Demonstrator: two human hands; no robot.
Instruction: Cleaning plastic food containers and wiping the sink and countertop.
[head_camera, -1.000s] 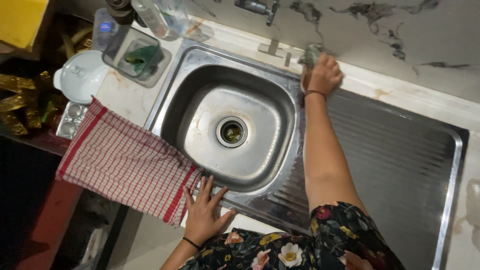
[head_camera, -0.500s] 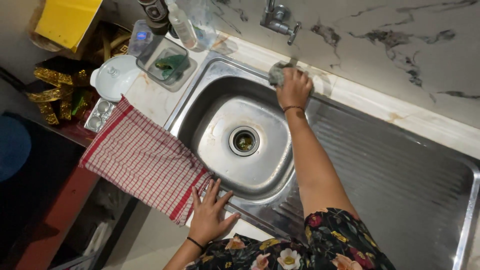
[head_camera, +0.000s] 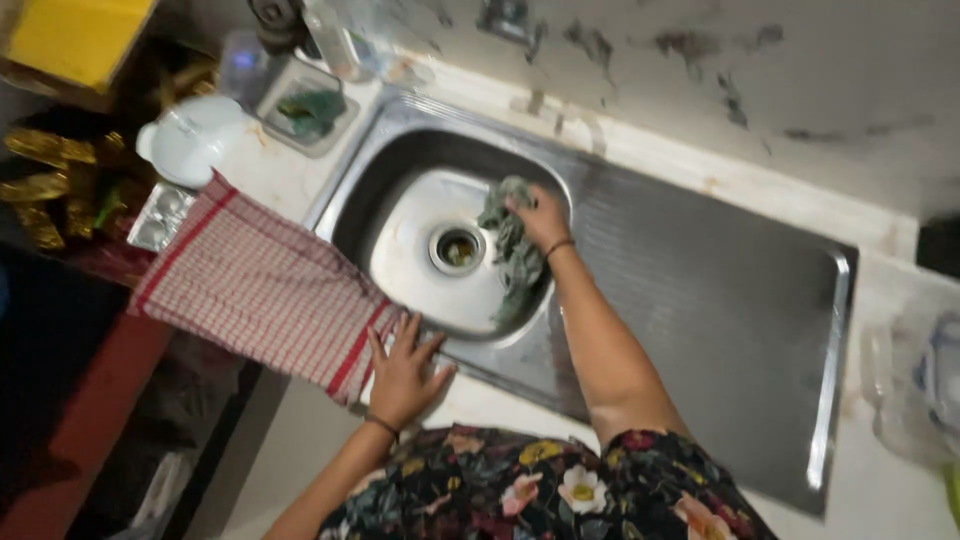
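Note:
My right hand (head_camera: 541, 217) grips a grey-green rag (head_camera: 508, 245) inside the steel sink basin (head_camera: 400, 250), just right of the round drain (head_camera: 457, 248). The rag hangs down toward the basin's near wall. My left hand (head_camera: 402, 368) lies flat, fingers spread, on the sink's front rim beside the corner of a red-and-white checked towel (head_camera: 255, 285) draped over the counter edge.
A ribbed steel drainboard (head_camera: 720, 300) stretches right of the basin. Left of the sink stand a white bowl (head_camera: 190, 140), a small tray holding a green scrubber (head_camera: 308, 108) and bottles. The tap (head_camera: 505, 18) is at the back. Clear plastic containers (head_camera: 925, 390) sit far right.
My right hand has moved with the rag from the sink's back rim down into the basin beside the drain. The left hand stays on the front rim. The view has shifted.

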